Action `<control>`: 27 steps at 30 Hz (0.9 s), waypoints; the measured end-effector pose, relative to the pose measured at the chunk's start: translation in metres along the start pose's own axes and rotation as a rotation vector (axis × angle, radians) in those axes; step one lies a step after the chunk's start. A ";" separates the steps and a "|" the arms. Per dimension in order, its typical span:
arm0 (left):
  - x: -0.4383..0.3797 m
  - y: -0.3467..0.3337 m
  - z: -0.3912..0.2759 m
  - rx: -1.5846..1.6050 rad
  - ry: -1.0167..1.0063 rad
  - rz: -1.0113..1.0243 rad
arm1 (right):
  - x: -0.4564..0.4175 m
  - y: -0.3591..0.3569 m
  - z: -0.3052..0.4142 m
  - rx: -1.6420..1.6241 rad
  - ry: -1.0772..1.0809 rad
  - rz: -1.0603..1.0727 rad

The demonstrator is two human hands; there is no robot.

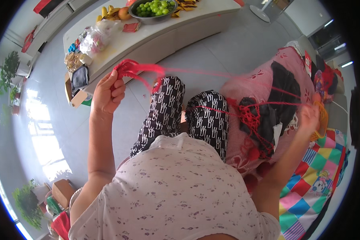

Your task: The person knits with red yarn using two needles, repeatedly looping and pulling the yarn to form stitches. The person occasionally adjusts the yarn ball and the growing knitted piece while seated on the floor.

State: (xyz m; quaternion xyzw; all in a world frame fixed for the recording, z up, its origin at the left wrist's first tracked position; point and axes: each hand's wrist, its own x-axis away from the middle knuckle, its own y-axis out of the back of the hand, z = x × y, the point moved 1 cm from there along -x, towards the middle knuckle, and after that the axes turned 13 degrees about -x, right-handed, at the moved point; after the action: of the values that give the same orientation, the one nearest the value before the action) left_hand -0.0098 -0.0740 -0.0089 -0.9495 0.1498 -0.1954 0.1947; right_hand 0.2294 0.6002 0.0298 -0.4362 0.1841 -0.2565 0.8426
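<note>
My left hand (109,91), raised beyond my left knee, is closed on a bundle of looped red yarn (129,67). Blurred red strands run from it across my knees to the right. Out at the far right, my right hand (309,117) is blurred and pinches a red strand that stretches back over my lap. A tangle of red yarn (250,118) lies on dark cloth (283,81) beside my right knee, on a pink patterned cover. Another thin strand crosses my right knee. A yellow-orange plastic object (321,120) is right behind my right hand.
A long white table (198,24) ahead holds a metal bowl of green grapes (153,19), bananas (108,12), and plastic bags (97,36). An open cardboard box (78,99) stands at its near left end. A patchwork cloth (306,192) covers the seat at right. Potted plants stand at left.
</note>
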 end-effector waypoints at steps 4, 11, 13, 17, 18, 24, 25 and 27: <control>0.007 0.003 -0.002 0.072 0.006 0.060 | -0.003 0.040 0.093 0.585 0.252 -0.382; 0.019 -0.043 0.002 0.088 0.055 0.241 | 0.011 0.000 -0.050 2.161 0.150 -0.308; 0.021 -0.056 0.002 0.063 0.084 0.284 | 0.031 -0.056 -0.136 2.139 0.078 0.041; 0.030 -0.079 0.004 -0.011 0.089 0.410 | 0.058 -0.112 -0.281 1.161 -0.425 0.640; 0.033 -0.082 0.005 0.002 0.114 0.400 | 0.074 -0.145 -0.311 0.895 -0.704 0.741; 0.037 -0.088 0.001 -0.004 0.097 0.384 | 0.130 -0.158 -0.377 0.414 -1.160 0.920; 0.038 -0.082 0.000 -0.014 0.086 0.352 | 0.130 -0.157 -0.363 0.512 -1.038 0.910; 0.029 -0.063 0.005 -0.097 0.069 0.300 | 0.130 -0.160 -0.321 0.459 -0.880 0.667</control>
State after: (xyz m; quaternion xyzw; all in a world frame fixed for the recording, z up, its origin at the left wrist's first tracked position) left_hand 0.0308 -0.0277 0.0230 -0.9174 0.3059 -0.1890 0.1704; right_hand 0.1189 0.2394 -0.0255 -0.2271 -0.1154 0.1936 0.9474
